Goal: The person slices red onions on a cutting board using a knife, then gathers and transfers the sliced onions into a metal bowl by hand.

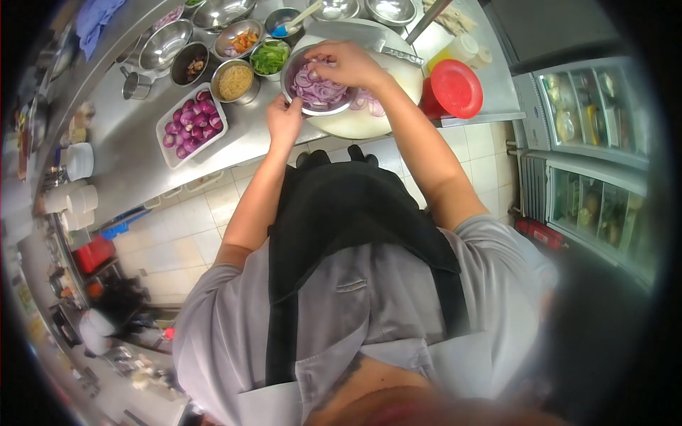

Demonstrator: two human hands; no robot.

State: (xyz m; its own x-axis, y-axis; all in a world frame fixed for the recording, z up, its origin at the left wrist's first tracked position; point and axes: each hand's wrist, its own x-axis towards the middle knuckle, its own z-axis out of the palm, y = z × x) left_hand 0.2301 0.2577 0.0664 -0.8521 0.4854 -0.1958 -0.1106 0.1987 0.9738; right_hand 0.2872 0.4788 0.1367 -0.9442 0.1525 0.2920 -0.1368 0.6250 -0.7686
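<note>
A metal bowl (285, 79) full of sliced red onion (320, 94) rests on the edge of a round white cutting board (403, 89). My left hand (284, 122) grips the near left side of the bowl's rim, thumb on top. Over the bowl, my right hand (349, 65) reaches in with bent fingers around some onion slices; its fingertips are partly hidden. More loose slices (368, 105) lie on the board just right of the bowl. Behind my right hand, a broad-bladed cleaver (352, 33) lies flat on the board, its patterned handle pointing right.
Left of the bowl stands a white tray (168, 154) of peeled whole red onions (192, 126). Metal bowls hold noodle-like strands (236, 82), chopped greens (270, 57) and orange pieces (245, 41). A red container (456, 89) sits at the right counter edge, near a glass-door fridge (593, 113).
</note>
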